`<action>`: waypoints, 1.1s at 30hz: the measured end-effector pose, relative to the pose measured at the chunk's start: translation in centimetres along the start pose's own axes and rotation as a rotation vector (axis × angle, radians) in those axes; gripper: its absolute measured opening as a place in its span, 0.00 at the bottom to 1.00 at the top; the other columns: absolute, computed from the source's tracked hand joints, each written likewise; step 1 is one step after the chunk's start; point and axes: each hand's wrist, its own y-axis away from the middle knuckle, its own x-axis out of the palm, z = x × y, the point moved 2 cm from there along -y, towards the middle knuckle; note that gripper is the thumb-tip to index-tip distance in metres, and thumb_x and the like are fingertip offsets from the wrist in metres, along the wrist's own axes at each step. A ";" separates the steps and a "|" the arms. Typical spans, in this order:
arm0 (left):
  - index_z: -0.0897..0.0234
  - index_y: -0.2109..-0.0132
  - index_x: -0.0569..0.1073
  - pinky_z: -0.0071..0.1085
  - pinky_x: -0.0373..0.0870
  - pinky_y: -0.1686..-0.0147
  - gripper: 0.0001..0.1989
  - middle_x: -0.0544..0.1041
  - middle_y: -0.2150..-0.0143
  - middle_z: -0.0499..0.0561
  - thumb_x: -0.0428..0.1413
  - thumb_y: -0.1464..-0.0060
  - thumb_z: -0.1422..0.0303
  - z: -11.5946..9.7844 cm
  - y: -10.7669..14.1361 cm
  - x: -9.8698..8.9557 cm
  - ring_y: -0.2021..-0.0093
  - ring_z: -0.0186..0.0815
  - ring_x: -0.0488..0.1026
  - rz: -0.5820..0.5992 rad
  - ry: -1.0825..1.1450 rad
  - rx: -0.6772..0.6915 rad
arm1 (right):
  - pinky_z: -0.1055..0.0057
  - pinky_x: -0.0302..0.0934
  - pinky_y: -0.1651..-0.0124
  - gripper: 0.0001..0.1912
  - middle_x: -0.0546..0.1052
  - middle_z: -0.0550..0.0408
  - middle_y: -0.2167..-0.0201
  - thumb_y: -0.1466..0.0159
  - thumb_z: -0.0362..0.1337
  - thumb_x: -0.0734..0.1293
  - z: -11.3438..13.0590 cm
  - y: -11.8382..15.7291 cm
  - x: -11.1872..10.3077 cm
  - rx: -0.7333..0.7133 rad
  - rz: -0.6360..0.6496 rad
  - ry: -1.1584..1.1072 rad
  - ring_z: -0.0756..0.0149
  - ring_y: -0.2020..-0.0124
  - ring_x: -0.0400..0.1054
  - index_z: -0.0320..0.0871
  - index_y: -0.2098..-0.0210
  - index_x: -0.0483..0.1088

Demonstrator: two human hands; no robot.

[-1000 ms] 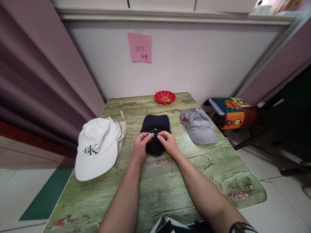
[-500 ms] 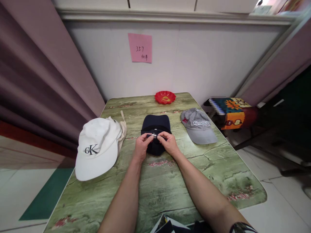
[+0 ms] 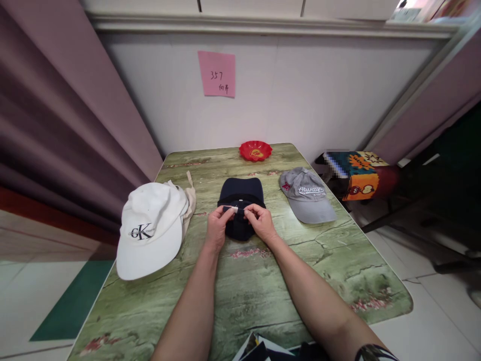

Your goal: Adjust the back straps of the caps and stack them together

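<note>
A dark navy cap point(image 3: 241, 189) lies in the middle of the table, its brim pointing away from me and its inside partly showing. Across its near side runs a dark strap with a small silvery buckle point(image 3: 235, 209). My left hand point(image 3: 217, 225) pinches the strap just left of the buckle, thumb and forefinger together. On the other side of it, my right hand point(image 3: 262, 220) pinches the strap between thumb and forefinger. Fingers and shadow hide part of the strap and crown.
A white cap point(image 3: 148, 220) with black letters rests at the left, a beige cloth piece behind it. To the right lies a grey cap point(image 3: 306, 193). A red scalloped dish point(image 3: 255, 150) stands at the table's far edge. Beyond the right edge is a stool with a colourful cover point(image 3: 363, 173).
My left hand has shifted slightly left, and the buckle has moved left with it. More dark strap shows between the buckle and my right hand. The caps lie where they were.
</note>
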 end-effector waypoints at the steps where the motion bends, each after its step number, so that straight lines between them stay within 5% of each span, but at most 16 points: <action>1: 0.65 0.66 0.79 0.26 0.65 0.66 0.10 0.76 0.71 0.46 0.66 0.54 0.63 0.0 0.0 0.0 0.71 0.29 0.69 -0.002 -0.006 0.001 | 0.73 0.60 0.71 0.11 0.74 0.57 0.77 0.38 0.44 0.65 -0.1 0.0 0.0 0.007 0.001 -0.002 0.69 0.77 0.66 0.43 0.68 0.72; 22: 0.65 0.65 0.79 0.30 0.68 0.59 0.14 0.80 0.67 0.49 0.69 0.60 0.64 -0.6 0.5 0.8 0.66 0.33 0.74 0.012 -0.018 -0.041 | 0.73 0.60 0.71 0.13 0.74 0.58 0.78 0.37 0.46 0.64 0.4 0.1 0.1 -0.020 0.010 0.048 0.68 0.77 0.66 0.43 0.70 0.72; 33: 0.62 0.72 0.77 0.28 0.68 0.71 0.10 0.77 0.74 0.47 0.69 0.62 0.64 -0.5 -0.4 -0.4 0.74 0.30 0.71 -0.214 0.149 -0.045 | 0.64 0.60 0.51 0.14 0.79 0.51 0.64 0.32 0.42 0.59 1.7 0.9 -1.1 -0.196 -0.344 0.361 0.59 0.61 0.71 0.47 0.59 0.75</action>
